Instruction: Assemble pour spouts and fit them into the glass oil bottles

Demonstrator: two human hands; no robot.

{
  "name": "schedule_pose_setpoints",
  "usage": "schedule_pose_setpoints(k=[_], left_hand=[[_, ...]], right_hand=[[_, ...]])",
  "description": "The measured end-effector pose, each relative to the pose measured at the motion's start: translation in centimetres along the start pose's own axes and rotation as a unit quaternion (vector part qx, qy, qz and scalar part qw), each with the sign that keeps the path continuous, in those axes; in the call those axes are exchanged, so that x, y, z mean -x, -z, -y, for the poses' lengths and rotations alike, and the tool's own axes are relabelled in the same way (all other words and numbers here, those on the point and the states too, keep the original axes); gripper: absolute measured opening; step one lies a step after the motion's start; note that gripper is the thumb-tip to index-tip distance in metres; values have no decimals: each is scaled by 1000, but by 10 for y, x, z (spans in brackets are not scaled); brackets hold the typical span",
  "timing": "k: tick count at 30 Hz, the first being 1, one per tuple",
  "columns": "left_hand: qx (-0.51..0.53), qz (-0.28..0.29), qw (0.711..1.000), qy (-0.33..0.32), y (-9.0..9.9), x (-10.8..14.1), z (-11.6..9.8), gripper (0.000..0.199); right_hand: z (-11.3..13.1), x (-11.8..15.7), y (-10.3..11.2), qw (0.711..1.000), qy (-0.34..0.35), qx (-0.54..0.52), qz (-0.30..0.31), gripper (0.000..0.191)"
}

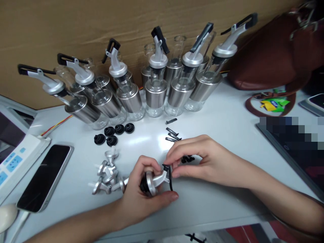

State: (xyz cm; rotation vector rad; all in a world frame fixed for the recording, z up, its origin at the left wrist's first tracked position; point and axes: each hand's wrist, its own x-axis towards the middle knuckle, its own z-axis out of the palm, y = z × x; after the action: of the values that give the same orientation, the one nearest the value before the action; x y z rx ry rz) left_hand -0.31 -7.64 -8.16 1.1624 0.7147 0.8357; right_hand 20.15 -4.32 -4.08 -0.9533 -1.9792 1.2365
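My left hand (141,192) is wrapped round a silver pourer spout (152,183) with a black stopper at its base. A black lever (170,178) sits at the spout's tip, and the fingertips of my right hand (194,158) pinch it there. Left of my left hand lie several loose silver spouts (108,172). Beyond them are several black ribbed stoppers (112,140). Thin black strips (172,132) lie above my right hand, and small black pieces (187,159) show partly behind its fingers.
Glass bottles with steel bands (155,94) and pourers stand across the back against cardboard (101,20). A phone (44,177) and power strip (15,162) lie at left. At right are a brown bag (265,54), candy wrappers (274,104) and a dark tablet (291,148).
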Motion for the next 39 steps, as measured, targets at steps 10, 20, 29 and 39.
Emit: schedule_pose_setpoints(k=[10,20,29,39], left_hand=[[13,-30,999,3,1,-2,-1,45],[70,-24,997,28,-2,-9,0,55],[49,6,998,43,-3,-8,-2,54],[48,12,998,35,-1,-7,0,50]], right_hand=[[1,1,-3,998,-47,-30,-3,14],[-1,-1,-4,995,-74,-67,-2,22],[0,-2,-5,983,-126,-130,18,24],[1,-2,-5,970,-160,-181,22,23]])
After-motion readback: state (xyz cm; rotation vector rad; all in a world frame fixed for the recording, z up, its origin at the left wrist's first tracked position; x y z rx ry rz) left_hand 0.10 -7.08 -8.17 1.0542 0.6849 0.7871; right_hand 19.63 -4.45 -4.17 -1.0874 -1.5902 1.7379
